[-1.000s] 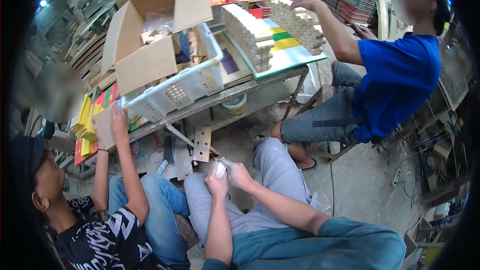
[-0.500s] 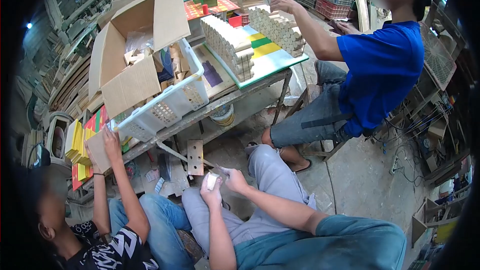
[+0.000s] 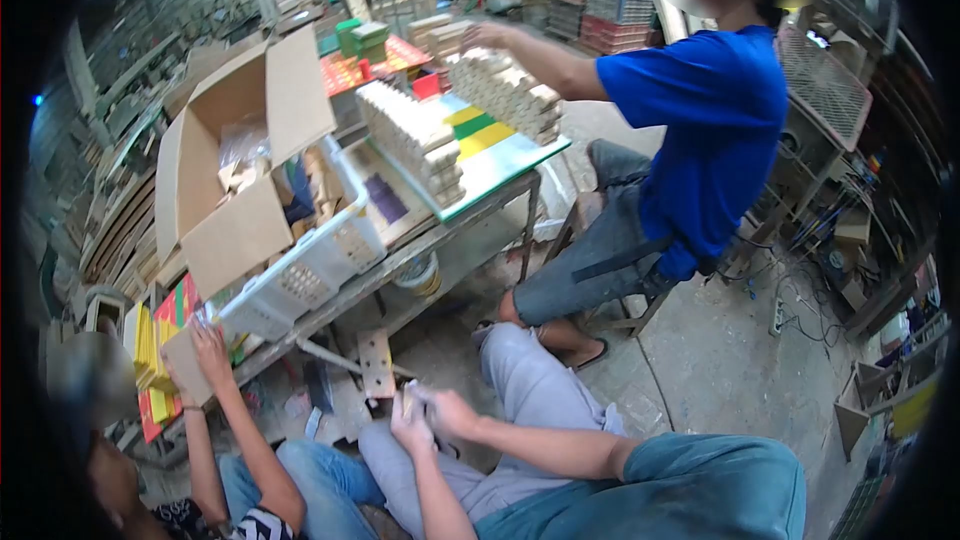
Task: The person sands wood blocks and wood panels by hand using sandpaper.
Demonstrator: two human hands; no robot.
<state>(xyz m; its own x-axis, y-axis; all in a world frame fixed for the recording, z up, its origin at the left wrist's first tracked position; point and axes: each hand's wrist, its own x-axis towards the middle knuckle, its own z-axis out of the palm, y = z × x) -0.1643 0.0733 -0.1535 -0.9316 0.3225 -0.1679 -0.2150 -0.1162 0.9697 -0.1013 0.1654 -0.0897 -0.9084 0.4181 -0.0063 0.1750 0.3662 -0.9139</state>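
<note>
Above my lap, my left hand [image 3: 412,427] is closed around a small pale block [image 3: 408,403], which looks like wood and is mostly covered by the fingers. Against it, my right hand [image 3: 453,416] is closed and smeared by motion. Whatever thin thing it may hold cannot be made out. Just beyond my hands stands a wooden board with several holes [image 3: 376,364].
A co-worker at left holds a flat brown panel [image 3: 187,364] near yellow pieces [image 3: 150,350]. On the bench are a white crate [image 3: 318,270], an open cardboard box [image 3: 240,240] and stacked wooden rods [image 3: 405,140]. Another person in a blue shirt [image 3: 715,130] reaches toward the rods.
My right hand has come in against my left hand, and the block now shows less between the fingers. The whole view has shifted; the blue-shirted person's arm still reaches over the rods.
</note>
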